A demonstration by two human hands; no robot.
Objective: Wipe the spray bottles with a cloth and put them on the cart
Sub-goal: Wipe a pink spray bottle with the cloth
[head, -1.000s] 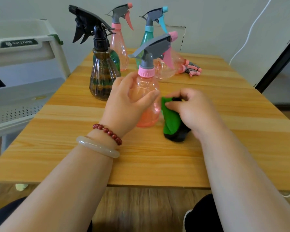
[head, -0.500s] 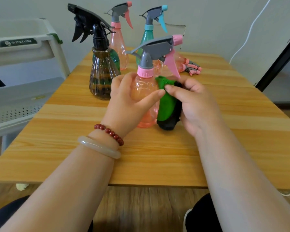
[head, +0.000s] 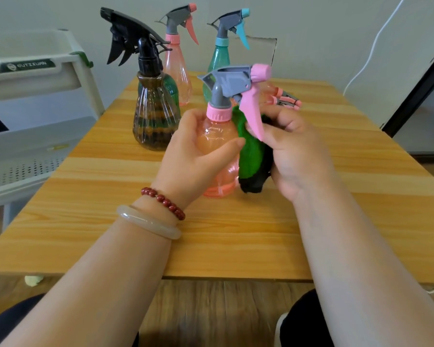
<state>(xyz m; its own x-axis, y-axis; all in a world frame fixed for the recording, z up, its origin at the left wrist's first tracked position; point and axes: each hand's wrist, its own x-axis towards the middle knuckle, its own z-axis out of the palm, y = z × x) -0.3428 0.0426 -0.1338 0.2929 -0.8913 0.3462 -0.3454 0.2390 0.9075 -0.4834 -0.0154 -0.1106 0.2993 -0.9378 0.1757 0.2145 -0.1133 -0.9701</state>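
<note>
A pale wooden desk (head: 85,196) runs away from the person toward a plain light wall; a white cart (head: 35,78) stands just beside its left edge, a white cable (head: 376,43) hangs down the wall, and a dark door frame (head: 416,88) slants past the right edge. Toward the far left corner stands a brown bottle (head: 156,121) with a black sprayer; near the far edge stand a tall pink bottle (head: 178,68) and a teal bottle (head: 222,56).

A green bottle (head: 171,87) is mostly hidden behind the brown one; the fallen sprayers (head: 287,100) toward the far right show only their heads, so their bodies cannot be made out; the cart is cut off at the left.

The pink spray bottle (head: 218,136) stands near the middle of the desk, base on the wood; the left hand (head: 193,156), with a red bead bracelet (head: 163,202) and a pale bangle (head: 148,222) at the wrist, has its fingers and thumb wrapped round the bottle's body. The right hand (head: 298,151) grips a green and black cloth (head: 252,156), fingers curled, holding it against the bottle's right side under the pink trigger; the fingertips are partly hidden by the trigger and the cloth.
</note>
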